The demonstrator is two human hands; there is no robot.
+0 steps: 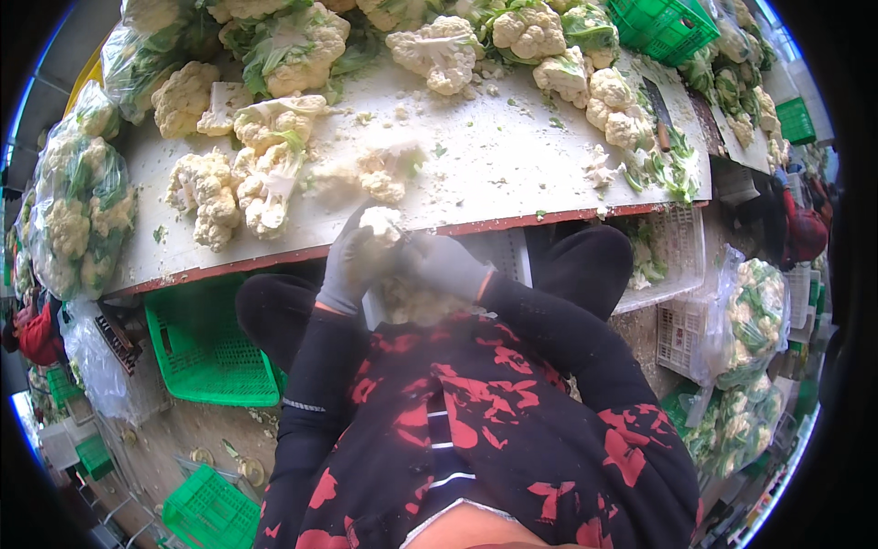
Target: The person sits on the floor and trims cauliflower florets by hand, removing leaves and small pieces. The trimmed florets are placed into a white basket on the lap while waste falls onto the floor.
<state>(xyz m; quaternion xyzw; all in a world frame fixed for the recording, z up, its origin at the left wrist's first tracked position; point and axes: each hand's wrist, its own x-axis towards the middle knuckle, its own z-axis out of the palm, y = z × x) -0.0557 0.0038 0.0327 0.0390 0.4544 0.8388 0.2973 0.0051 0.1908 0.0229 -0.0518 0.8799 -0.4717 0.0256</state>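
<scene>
My left hand [350, 267], in a grey glove, grips a piece of cauliflower [381, 225] just off the table's front edge. Close against it is my right hand [442, 266], also gloved, with its fingers curled. A small dark shape shows by those fingers, but blur hides what it is. Below both hands, a white crate [516, 255] stands between my knees with blurred cauliflower pieces [422, 302] in it. Beyond the hands, a cut cauliflower piece [381, 182] lies on the white tabletop [473, 158]. Several cauliflower heads [264, 185] rest to its left.
Cauliflower heads [439, 51] line the table's far side. A knife [658, 113] lies at the right among leaf trimmings [675, 168]. Green crates [212, 343] stand at lower left, and a clear crate [669, 254] at right. Bagged cauliflowers [82, 199] flank the table. Other people [806, 223] are at both sides.
</scene>
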